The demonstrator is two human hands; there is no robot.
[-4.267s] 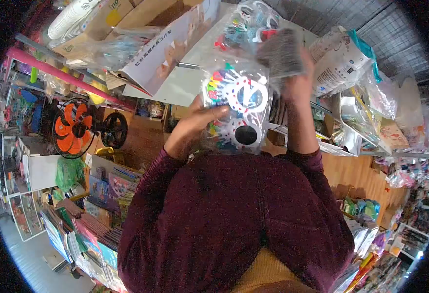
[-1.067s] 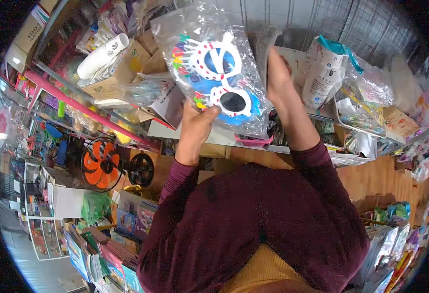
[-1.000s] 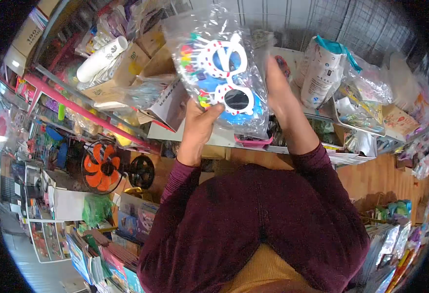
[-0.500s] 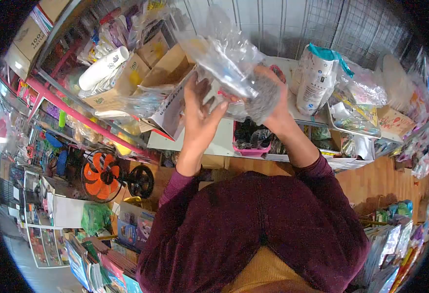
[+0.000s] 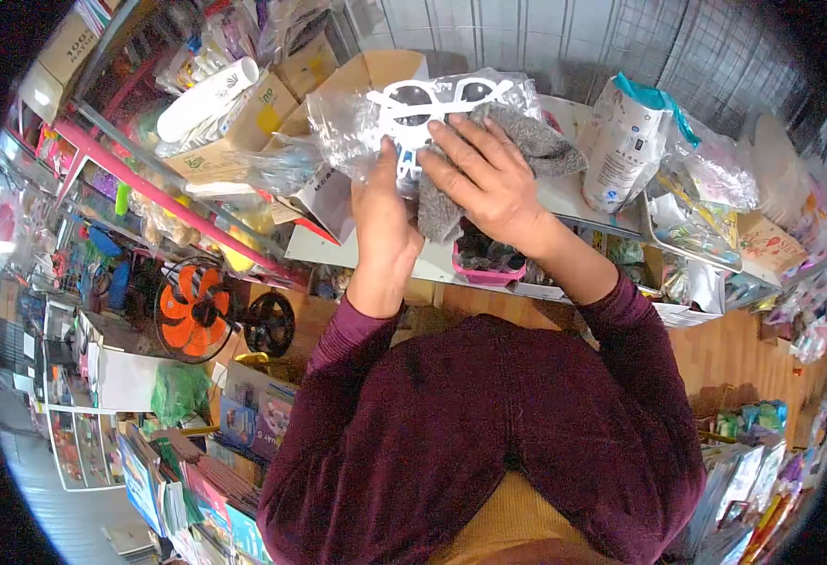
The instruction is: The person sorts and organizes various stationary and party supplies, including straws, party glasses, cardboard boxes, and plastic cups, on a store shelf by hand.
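Note:
A clear plastic bag (image 5: 343, 127) with white-framed glasses (image 5: 413, 104) in it lies between my hands above the shelf. My left hand (image 5: 384, 212) grips the bag's lower left edge, thumb up along its front. Under my right hand (image 5: 494, 179) is a grey cloth (image 5: 550, 149), held against the bag's front; part of it hangs below the palm and part sticks out to the right. The fingers of my right hand lie over the lower part of the glasses.
Cardboard boxes (image 5: 235, 141) with wrapped goods stand at the left. A white and teal package (image 5: 625, 146) stands right of my hands, beside a tray (image 5: 691, 247). Below the hands is a pink basket (image 5: 489, 275). An orange fan (image 5: 192, 311) is at the lower left.
The bag has turned flat towards me, so the white glasses now show. My right hand has come over its front with the grey cloth, which has spread out.

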